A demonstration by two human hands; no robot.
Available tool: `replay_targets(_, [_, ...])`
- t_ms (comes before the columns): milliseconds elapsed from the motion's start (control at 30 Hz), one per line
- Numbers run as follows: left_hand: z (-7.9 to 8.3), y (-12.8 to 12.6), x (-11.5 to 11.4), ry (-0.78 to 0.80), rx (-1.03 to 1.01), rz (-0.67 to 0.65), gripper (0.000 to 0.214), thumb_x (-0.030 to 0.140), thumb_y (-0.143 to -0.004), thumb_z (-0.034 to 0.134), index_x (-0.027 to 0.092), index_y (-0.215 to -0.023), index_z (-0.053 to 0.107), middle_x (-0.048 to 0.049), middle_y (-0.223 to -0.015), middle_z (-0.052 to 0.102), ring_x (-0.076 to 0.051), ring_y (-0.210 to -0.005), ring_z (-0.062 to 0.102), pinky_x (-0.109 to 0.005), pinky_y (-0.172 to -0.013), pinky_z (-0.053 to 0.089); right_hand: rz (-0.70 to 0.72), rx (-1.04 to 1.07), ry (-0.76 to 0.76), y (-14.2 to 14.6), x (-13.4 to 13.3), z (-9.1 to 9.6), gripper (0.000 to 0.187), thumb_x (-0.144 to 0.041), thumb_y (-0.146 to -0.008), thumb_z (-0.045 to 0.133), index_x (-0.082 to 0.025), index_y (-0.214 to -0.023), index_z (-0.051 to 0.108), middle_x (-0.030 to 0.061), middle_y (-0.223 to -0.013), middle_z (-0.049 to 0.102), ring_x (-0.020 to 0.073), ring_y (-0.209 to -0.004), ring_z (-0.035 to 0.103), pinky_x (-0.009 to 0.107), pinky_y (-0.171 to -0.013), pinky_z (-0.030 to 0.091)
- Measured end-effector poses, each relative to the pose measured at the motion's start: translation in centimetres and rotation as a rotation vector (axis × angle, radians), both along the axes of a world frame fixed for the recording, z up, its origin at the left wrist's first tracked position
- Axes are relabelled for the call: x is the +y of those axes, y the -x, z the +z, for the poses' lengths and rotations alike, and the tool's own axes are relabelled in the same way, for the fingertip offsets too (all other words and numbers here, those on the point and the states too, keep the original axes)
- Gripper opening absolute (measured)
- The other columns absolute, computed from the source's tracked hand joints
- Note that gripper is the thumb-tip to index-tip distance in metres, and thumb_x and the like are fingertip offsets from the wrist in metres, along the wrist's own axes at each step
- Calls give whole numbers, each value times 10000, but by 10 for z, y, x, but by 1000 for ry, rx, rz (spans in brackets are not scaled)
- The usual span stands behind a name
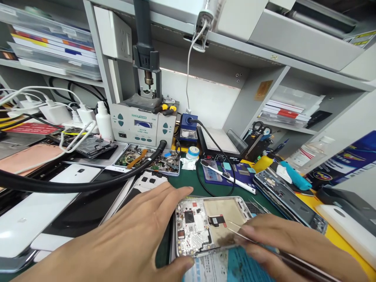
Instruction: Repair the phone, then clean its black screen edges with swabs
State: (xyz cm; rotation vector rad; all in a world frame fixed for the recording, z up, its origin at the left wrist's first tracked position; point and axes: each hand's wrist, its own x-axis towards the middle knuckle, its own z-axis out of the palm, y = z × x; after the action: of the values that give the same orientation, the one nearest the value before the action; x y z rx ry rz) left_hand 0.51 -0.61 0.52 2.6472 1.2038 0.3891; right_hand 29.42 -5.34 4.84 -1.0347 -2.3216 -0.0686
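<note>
A silver phone mid-frame [198, 235] lies face up in front of me, its metal plate bare on the left and a tan battery bay [232, 207] on the right. My left hand [138, 227] grips its left end, with the index finger at the far edge and the thumb at the near edge. My right hand [282, 239] pinches metal tweezers [293, 259]. Their two tips are slightly apart over the bay, close to a short black flex cable [216, 221]. Whether the tips touch anything, I cannot tell. A dark smudge marks the bay's near side.
Behind stand a hot-air station [138, 127] and a soldering unit [188, 127]. The station's thick black hose [88, 186] crosses the left side over several phones. A white brush [232, 178] and another phone frame [289, 203] lie beyond my right hand.
</note>
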Motion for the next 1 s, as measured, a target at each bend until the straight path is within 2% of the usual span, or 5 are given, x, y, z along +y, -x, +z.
replay_targets(367, [-4,3,5,-122,16,-44,828,607,-854,597,241,-1534,298,-201,-1482,551,-432,-1311,567,-607,-936,578,-145,472,697,-2,5,-3,172,-235,-884,779,-340,-1021,782,-27,-921,753,69,-516,627,141,-439,529])
replay_targets(467, [-4,3,5,-176,0,-70,827,590,-844,613,230,-1515,289,-202,-1439,591,-434,-1274,600,-611,-876,607,-74,468,828,-4,6,-2,185,-254,-904,767,-370,-1043,803,-25,-922,723,97,-676,667,166,-564,546])
replay_targets(700, [-2,1,5,-300,-45,-98,795,532,-822,647,201,-1465,317,-202,-1324,675,-431,-1169,675,-579,-765,652,-7,470,771,-4,6,-3,132,-270,-977,681,-341,-994,792,-16,-933,694,128,-811,680,208,-713,557])
replay_targets(867, [-1,0,6,-289,-70,-101,796,508,-800,673,190,-1451,342,-208,-1310,673,-428,-1137,690,-585,-773,650,-15,678,461,-3,5,-11,481,-433,-1092,364,-245,-773,670,23,-756,667,174,-744,649,262,-685,562])
replay_targets(1000, [1,-1,6,-238,-133,-120,824,455,-800,697,193,-1478,309,-196,-1377,604,-405,-1253,614,-601,-912,601,-107,312,363,-2,-1,-9,246,-346,-1058,492,-271,-970,709,23,-840,751,184,-795,730,249,-700,594])
